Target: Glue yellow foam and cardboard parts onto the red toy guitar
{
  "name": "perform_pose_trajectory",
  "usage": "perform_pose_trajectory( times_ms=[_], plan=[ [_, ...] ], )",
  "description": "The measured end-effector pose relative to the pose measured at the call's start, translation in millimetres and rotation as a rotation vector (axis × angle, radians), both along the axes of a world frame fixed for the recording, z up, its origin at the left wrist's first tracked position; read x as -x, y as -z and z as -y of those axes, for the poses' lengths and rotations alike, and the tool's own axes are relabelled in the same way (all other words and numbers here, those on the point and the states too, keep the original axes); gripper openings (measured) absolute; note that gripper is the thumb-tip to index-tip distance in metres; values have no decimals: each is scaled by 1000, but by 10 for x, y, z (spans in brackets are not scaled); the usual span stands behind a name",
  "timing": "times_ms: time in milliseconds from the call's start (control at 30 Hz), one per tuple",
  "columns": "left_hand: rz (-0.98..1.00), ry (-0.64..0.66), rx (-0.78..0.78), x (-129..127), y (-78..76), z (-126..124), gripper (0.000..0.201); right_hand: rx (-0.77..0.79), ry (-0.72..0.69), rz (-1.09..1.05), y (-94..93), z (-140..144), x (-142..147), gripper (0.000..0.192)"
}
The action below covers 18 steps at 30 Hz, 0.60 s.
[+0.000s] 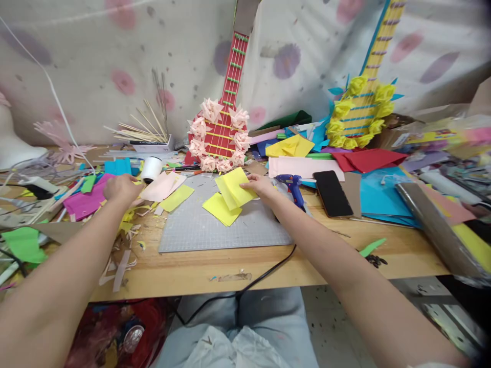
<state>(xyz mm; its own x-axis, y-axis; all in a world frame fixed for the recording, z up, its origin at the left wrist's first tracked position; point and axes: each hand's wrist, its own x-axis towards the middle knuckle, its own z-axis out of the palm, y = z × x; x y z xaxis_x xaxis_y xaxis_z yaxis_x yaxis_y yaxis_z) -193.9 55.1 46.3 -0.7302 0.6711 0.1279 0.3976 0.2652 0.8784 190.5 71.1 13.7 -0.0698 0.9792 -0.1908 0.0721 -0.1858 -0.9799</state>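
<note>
My right hand [261, 185] pinches the edge of a yellow paper sheet [233, 187] that lies over a second yellow sheet [221, 209] on the grey cutting mat [215, 232]. My left hand [120, 187] reaches out to the left of the mat, fingers curled down among paper pieces beside a pale pink sheet [161, 187] and a magenta sheet [86, 200]; whether it grips anything is hidden. A yellow-green slip [177, 198] lies on the mat's left corner.
A red paper guitar with pink flowers [220, 135] and a yellow one [360, 115] lean against the back wall. A blue glue gun [293, 185], black phone [332, 193], white roll [151, 168], foil roll [437, 230] and coloured scraps crowd the wooden table [268, 266].
</note>
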Motion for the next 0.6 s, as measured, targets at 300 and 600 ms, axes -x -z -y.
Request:
perform_pose_trajectory(
  times_ms=[300, 600],
  plan=[
    [6, -72, -6, -28, 218, -226, 40, 17, -25, -8, -1, 77, 57, 25],
    [-55, -132, -306, -47, -407, 0, 21, 19, 42, -16, -83, 110, -145, 22]
  ],
)
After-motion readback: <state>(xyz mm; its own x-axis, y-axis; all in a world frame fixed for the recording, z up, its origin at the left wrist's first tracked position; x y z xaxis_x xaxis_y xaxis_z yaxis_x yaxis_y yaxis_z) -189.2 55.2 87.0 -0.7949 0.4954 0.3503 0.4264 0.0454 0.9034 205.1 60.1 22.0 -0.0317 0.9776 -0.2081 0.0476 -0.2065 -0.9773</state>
